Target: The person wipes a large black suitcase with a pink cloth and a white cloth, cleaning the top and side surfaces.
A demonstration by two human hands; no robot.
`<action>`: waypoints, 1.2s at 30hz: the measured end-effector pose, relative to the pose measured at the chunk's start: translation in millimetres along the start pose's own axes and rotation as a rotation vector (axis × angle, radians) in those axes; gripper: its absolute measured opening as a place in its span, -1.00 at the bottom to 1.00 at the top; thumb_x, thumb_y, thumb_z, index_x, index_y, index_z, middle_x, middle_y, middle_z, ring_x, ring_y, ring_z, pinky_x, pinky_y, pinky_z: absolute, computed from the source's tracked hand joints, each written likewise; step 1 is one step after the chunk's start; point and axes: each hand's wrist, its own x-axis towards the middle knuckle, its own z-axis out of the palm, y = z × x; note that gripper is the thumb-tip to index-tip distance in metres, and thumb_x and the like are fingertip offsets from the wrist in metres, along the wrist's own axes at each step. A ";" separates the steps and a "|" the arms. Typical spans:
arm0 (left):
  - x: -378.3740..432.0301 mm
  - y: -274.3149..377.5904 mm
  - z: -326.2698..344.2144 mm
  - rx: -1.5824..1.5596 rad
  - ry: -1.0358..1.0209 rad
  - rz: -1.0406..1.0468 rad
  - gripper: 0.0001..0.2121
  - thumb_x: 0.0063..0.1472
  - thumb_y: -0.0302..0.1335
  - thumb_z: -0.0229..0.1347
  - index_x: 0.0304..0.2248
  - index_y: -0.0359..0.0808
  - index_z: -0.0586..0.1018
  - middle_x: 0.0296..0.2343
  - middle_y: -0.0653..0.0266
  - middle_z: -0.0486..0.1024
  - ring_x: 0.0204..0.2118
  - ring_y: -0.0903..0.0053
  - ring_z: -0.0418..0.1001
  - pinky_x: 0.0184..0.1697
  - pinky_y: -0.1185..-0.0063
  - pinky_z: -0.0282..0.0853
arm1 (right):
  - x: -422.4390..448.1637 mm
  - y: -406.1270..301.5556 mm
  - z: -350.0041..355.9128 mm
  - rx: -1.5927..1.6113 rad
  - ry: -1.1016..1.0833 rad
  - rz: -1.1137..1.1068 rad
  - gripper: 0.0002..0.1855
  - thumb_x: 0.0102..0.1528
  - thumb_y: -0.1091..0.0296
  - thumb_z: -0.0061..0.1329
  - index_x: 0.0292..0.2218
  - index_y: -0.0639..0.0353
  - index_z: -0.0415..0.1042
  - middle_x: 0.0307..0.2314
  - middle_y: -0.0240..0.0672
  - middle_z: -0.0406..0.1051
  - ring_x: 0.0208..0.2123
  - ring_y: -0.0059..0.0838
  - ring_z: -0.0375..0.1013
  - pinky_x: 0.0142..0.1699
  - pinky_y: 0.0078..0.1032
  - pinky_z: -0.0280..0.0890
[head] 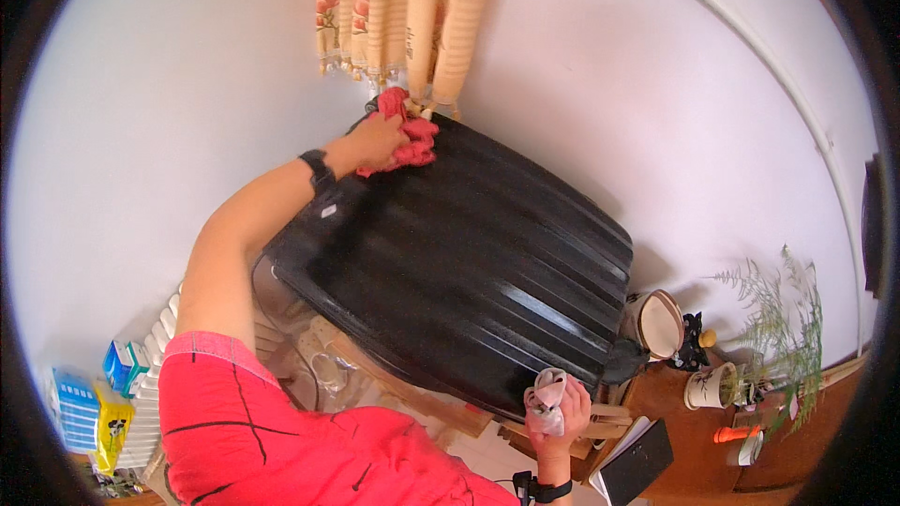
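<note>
A large black ribbed hard shell (450,246), apparently a suitcase, lies before me with its ribbed face up. My left hand (378,140), at the far left corner, presses a red cloth (418,144) onto the surface. Part of that cloth is bunched up above the fingers. Close to the near right corner, my right hand (573,407) grips a crumpled pale pinkish-grey cloth (547,400). A small white label (328,211) is stuck on the shell near my left wrist.
Yellow curtains (401,14) hang behind the far corner. Along the right, a wooden surface (675,429) carries a lidded round container (661,325), a potted fern (787,351) and an orange-handled object (736,433). A black notebook (636,464) lies nearby. A white radiator (144,429) and packages (77,411) stand left.
</note>
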 end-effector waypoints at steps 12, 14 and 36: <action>-94.7 41.2 -35.3 -0.131 -0.066 0.119 -0.44 -0.08 -0.37 0.25 0.00 -0.02 0.46 -0.12 0.03 0.32 -0.12 0.00 0.36 -0.15 0.19 0.42 | 0.7 0.2 -2.4 0.071 -0.027 0.003 -0.54 -0.16 0.15 0.18 -0.24 0.23 0.52 -0.23 -0.19 0.51 -0.11 -0.05 0.45 0.03 -0.14 0.30; -80.1 25.6 -22.8 -0.071 -0.040 0.046 -0.46 -0.07 -0.38 0.24 -0.01 -0.03 0.46 -0.12 0.03 0.32 -0.12 0.01 0.36 -0.15 0.20 0.42 | 0.0 1.6 -2.1 0.090 -0.027 -0.009 -0.54 -0.16 0.15 0.19 -0.24 0.23 0.52 -0.23 -0.18 0.51 -0.11 -0.05 0.45 0.03 -0.13 0.30; 116.8 55.4 29.1 0.152 0.134 -0.228 -0.82 0.06 -0.34 0.11 -0.44 -0.23 0.68 -0.46 0.09 0.60 -0.40 0.24 0.60 -0.43 0.28 0.48 | 6.2 -1.9 -9.6 0.077 -0.041 0.010 -0.54 -0.19 0.24 0.21 -0.22 0.20 0.49 -0.22 -0.18 0.50 -0.12 -0.07 0.46 0.01 -0.19 0.32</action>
